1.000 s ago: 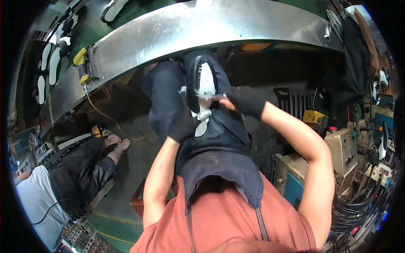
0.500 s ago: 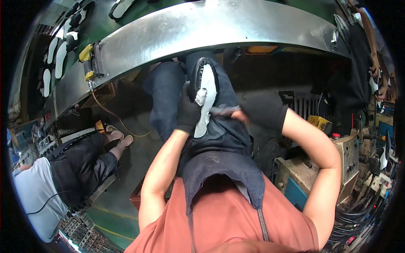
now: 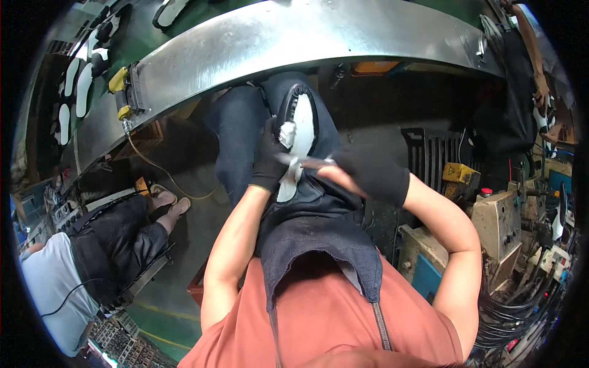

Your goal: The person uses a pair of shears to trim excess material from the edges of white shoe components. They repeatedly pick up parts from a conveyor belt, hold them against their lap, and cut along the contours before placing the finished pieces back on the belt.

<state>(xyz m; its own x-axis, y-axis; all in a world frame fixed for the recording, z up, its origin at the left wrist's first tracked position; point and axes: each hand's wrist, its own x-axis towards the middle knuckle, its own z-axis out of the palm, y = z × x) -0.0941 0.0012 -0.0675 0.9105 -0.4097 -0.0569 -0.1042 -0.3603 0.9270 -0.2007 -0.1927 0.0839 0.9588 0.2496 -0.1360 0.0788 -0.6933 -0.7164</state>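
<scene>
Far left, a co-worker (image 3: 92, 257) in a grey shirt and dark trousers is sitting with feet in sandals out on the floor. Above them white insoles (image 3: 73, 92) are lying in a row on the green belt, next to a yellow fitting (image 3: 119, 80) on the end of the curved steel guard (image 3: 307, 37).

Centre: the person is sitting in an orange shirt with a dark denim apron (image 3: 319, 239) over the lap. The left hand (image 3: 270, 162), in a black glove, is wrapping around the left edge of the shoe sole (image 3: 300, 132), fingers curled tight on it, thumb side pressing near a crumpled white bit at the middle of the sole. The sole is black-rimmed with a white face, standing lengthwise along the lap, toe end pointing up toward the steel guard, heel end dropping between the two hands.

The right hand (image 3: 368, 175), also in a black glove, is closing on a thin grey tool (image 3: 304, 161) that is lying crosswise over the sole's white face, tip reaching the left hand's fingers. So the sole is sitting just under and between both hands, touching both.

Right: a black slatted crate (image 3: 432, 150), a yellow box (image 3: 460, 175), a beige machine (image 3: 500, 221) with a red button, hoses below it. Top right, another person's arm (image 3: 534, 55) is showing.
</scene>
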